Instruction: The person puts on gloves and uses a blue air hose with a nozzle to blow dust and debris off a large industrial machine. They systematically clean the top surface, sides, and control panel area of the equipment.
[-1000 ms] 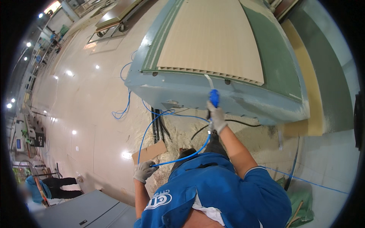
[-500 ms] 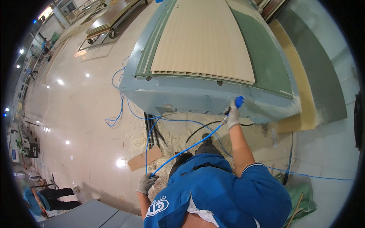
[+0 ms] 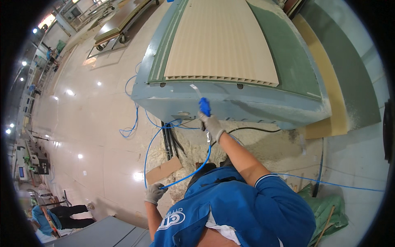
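My right hand (image 3: 211, 124), in a grey-white glove, is wrapped round the handle of a blue air blow gun (image 3: 204, 106). The gun's thin nozzle points at the near edge of a grey-blue machine table (image 3: 164, 101). A blue air hose (image 3: 181, 179) runs from the gun's lower end in a curve to my left hand (image 3: 155, 194), also gloved and closed round it. On the table's green top lies a cream ribbed panel (image 3: 222, 41), its hollow cut edge facing me.
Pale dust and black cables (image 3: 168, 142) lie on the floor by the table, with a piece of cardboard (image 3: 163, 170). Boards (image 3: 329, 74) lean along the right side. A loaded trolley (image 3: 121, 22) stands far left. Another person (image 3: 68, 216) is at lower left; a green sack (image 3: 329, 212) lies lower right.
My right hand has swung left with the air blow gun, from the right part of the table's front to near its middle. The hose now bends more sharply; my left hand has shifted slightly.
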Motion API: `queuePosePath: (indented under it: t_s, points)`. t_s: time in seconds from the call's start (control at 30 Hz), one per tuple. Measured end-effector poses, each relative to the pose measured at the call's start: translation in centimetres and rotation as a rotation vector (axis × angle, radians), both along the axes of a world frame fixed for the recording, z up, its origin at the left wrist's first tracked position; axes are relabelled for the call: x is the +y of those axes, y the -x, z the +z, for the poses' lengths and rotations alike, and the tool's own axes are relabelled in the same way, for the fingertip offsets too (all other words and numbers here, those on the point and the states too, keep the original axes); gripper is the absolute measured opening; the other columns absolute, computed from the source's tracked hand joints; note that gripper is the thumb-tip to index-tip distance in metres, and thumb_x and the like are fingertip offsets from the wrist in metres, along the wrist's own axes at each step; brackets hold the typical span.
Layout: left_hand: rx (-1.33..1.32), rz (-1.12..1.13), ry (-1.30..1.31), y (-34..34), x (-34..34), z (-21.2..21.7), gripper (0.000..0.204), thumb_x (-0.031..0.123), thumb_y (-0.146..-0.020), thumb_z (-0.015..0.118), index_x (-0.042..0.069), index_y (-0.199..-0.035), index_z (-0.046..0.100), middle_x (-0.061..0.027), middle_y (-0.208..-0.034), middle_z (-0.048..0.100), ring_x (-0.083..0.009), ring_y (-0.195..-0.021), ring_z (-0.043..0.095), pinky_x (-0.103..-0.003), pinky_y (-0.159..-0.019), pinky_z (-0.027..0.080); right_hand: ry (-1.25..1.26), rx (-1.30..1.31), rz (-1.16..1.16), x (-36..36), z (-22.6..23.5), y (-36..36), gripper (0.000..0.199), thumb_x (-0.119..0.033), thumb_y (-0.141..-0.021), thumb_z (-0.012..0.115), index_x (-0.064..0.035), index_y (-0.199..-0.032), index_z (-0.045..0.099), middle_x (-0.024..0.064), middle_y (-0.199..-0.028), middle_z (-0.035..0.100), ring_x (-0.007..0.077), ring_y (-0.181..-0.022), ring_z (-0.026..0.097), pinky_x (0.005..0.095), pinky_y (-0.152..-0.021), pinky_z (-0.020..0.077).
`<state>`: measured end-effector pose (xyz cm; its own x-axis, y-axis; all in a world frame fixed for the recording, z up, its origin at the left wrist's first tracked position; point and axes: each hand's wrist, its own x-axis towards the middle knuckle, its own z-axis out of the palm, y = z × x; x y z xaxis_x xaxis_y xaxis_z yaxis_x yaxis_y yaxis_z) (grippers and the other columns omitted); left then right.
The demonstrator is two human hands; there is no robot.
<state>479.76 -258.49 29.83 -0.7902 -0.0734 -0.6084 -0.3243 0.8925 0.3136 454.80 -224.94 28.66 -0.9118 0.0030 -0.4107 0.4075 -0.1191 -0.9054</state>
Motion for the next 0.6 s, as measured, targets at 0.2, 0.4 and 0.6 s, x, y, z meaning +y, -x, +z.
queuePosePath:
  t_s: [0.2, 0.4, 0.6]
  points:
    - [-0.056, 0.201, -0.282, -0.4, 2.2, 0.2, 0.036, 0.04, -0.082, 0.067, 0.006, -0.09, 0.069, -0.0083, -0.064, 0.063, -0.0176, -0.06, 0.061, -0.033, -0.057, 0.046, 0.281, 0.039, -0.749, 9.2, -2.0, -0.2, 0.038, -0.041, -0.085, 0.064, -0.0117, -0.064, 0.052, 0.0015, -0.054, 0.052, 0.0135, -0.044, 0.048, 0.0294, -0.044, 0.0381]
    - [-0.131, 0.06, -0.262, 0.9, 2.9, -0.7, 0.035, 0.041, -0.083, 0.065, 0.007, -0.092, 0.069, -0.0086, -0.065, 0.065, -0.0174, -0.06, 0.062, -0.033, -0.059, 0.046, 0.132, 0.077, -0.635, 11.5, -3.3, -1.6, 0.037, -0.038, -0.088, 0.062, -0.0109, -0.065, 0.052, 0.0021, -0.055, 0.051, 0.0151, -0.044, 0.048, 0.0303, -0.045, 0.0397]
    - [-0.025, -0.012, -0.216, 2.2, 3.4, 0.2, 0.035, 0.043, -0.083, 0.064, 0.009, -0.089, 0.07, -0.0061, -0.063, 0.065, -0.0161, -0.057, 0.062, -0.032, -0.058, 0.046, 0.144, 0.059, -0.738, 17.6, -2.8, -2.0, 0.034, -0.036, -0.09, 0.06, -0.0111, -0.068, 0.053, 0.0016, -0.055, 0.051, 0.0144, -0.046, 0.05, 0.0281, -0.044, 0.0393]
